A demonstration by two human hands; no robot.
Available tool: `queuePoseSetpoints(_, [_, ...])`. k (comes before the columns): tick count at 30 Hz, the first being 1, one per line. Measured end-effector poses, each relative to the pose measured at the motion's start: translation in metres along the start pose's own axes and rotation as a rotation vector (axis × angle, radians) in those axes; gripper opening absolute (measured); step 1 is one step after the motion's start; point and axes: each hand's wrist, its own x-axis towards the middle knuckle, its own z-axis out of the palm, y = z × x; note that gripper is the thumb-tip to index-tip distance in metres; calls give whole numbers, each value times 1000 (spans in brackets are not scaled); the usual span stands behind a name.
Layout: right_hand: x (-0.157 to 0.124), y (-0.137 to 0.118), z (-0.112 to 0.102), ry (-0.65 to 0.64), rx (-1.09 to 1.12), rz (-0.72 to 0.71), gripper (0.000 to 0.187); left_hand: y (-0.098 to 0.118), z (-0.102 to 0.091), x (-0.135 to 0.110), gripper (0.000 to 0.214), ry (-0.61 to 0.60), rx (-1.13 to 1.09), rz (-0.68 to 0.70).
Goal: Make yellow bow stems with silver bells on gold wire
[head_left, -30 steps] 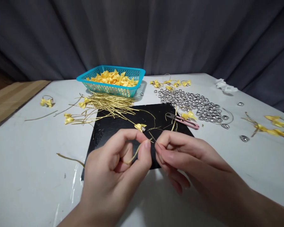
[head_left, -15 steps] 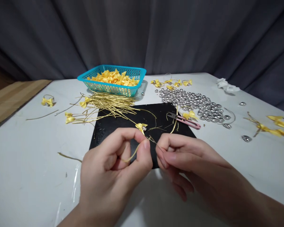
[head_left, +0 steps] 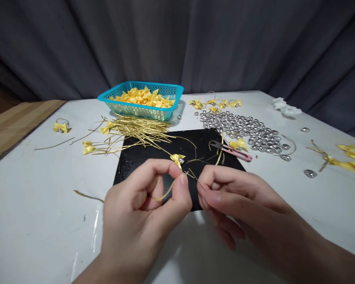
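Note:
In front of me, my left hand (head_left: 154,201) pinches a gold cord (head_left: 166,195) between thumb and forefinger, and the cord curves back into the palm. Just beyond those fingertips is a yellow ribbon bow (head_left: 176,159) with a silver bead (head_left: 181,161) at its side. My right hand (head_left: 230,197) is closed, thumb against forefinger, on a thin strand (head_left: 197,179). That strand's free end points toward the left fingertips, near the cord's short end. Both hands are over the near part of a black mat (head_left: 165,156).
A blue basket (head_left: 171,112) of yellow bows stands at the back, with a pile of gold cords (head_left: 139,128) before it. Pink-handled snips (head_left: 235,152) lie on the mat's right side. Silver beads (head_left: 239,126) spread behind them. Bow loops (head_left: 215,104) lie farther back.
My right hand has moved slightly right, and its strand's tip now stands a little apart from the cord end at my left fingertips. The left hand keeps its pinch.

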Motion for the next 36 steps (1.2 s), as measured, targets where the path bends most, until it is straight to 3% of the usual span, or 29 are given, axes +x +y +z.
queuePoseSetpoints(15, [0, 2, -1, -51, -36, 3, 25, -2, 0, -1, 6, 18, 48, 114])
queuePoseSetpoints(21, [0, -2, 1, -47, -75, 22, 29, 4, -2, 2, 8, -57, 55, -23])
queuePoseSetpoints(26, [1, -3, 1, -37, -78, 37, 33, 7, -3, 1, 10, -26, 58, -47])
queuePoseSetpoints(30, [0, -1, 1, -13, -158, -48, 27, 7, -3, 1, 11, -7, 50, -46])
queuePoseSetpoints(36, [-3, 2, 3, 128, -403, -257, 23, 6, -1, 2, 12, -42, -13, -76])
